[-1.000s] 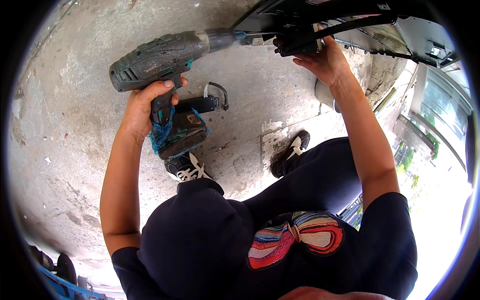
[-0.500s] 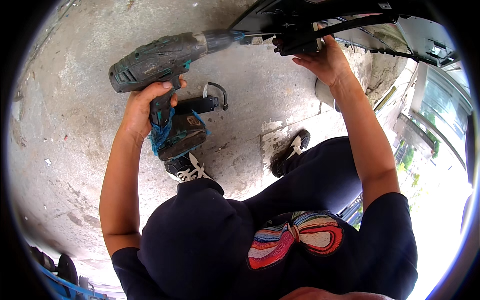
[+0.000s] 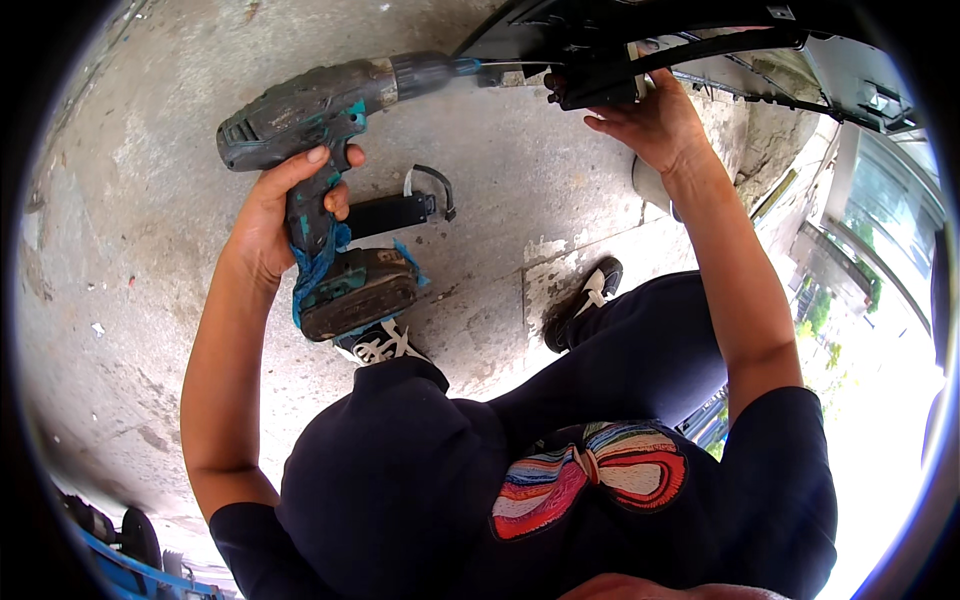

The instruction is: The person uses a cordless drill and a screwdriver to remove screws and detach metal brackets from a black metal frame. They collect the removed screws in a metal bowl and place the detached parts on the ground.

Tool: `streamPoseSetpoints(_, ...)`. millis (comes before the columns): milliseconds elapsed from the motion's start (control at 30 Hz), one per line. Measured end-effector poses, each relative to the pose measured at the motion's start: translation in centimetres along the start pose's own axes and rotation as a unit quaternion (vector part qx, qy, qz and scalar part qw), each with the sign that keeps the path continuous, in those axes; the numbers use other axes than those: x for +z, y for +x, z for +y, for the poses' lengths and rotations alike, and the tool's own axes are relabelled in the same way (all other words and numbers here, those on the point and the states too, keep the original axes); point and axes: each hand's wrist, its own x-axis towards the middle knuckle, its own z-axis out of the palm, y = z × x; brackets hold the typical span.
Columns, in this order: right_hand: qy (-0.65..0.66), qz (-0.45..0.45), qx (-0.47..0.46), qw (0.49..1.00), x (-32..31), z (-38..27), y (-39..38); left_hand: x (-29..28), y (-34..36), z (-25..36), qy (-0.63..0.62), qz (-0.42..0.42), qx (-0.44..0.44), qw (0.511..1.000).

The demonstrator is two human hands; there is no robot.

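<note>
My left hand [image 3: 268,210] is wrapped round the grip of a worn black and teal cordless drill [image 3: 305,112], with blue wrapping above its battery. The drill points right, and its long thin bit reaches toward a small black box-shaped part [image 3: 598,94]. Whether the tip touches a screw there I cannot tell. My right hand [image 3: 660,125] holds that part from its right side, the thumb beneath and the other fingers partly hidden behind it. The part sits against the underside of a large black frame [image 3: 720,52].
On the concrete floor [image 3: 170,250] lies a flat black piece with a short cable [image 3: 390,213], behind the drill's battery. My shoes [image 3: 585,305] stand below. A pale round container [image 3: 652,188] is under my right forearm. Something blue [image 3: 130,572] shows at the lower left.
The drill has tilted: its battery end has swung down and left, its body a little up. My left hand and forearm have shifted left. My right hand has hardly moved.
</note>
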Motion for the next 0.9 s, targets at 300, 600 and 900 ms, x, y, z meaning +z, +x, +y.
streamPoseSetpoints(300, -0.001, -0.023, 0.001, 1.0, -0.5, 0.1, 0.3, -1.0, 0.2, -0.4, -0.033, -0.022, -0.022, 0.999)
streamPoseSetpoints(600, -0.012, -0.026, -0.003, 1.0, -0.6, 0.1, 0.4, -1.1, 0.1, -0.7, -0.039, -0.022, -0.023, 0.999)
streamPoseSetpoints(900, -0.032, -0.023, -0.007, 0.999, -0.4, -0.2, 0.0, -1.3, -0.7, -1.7, -0.038, -0.002, 0.004, 0.999)
